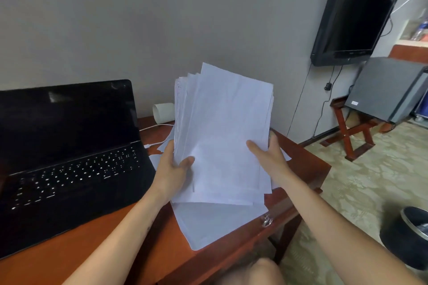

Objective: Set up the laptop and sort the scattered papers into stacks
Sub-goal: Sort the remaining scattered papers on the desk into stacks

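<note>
My left hand (172, 168) and right hand (269, 155) grip paper bundle (222, 127) by side edges, upright above table (97, 240), probably for squaring. Laptop (69, 146) open at left. Loose sheets (220, 224) underneath.

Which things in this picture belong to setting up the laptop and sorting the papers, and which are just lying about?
Belongs to the job: laptop, open on the desk; bundle of papers, gripped by left hand and right hand; loose sheets beneath.
Just lying about: white cylinder; wall television; black bin; grey box on wooden stand.
</note>
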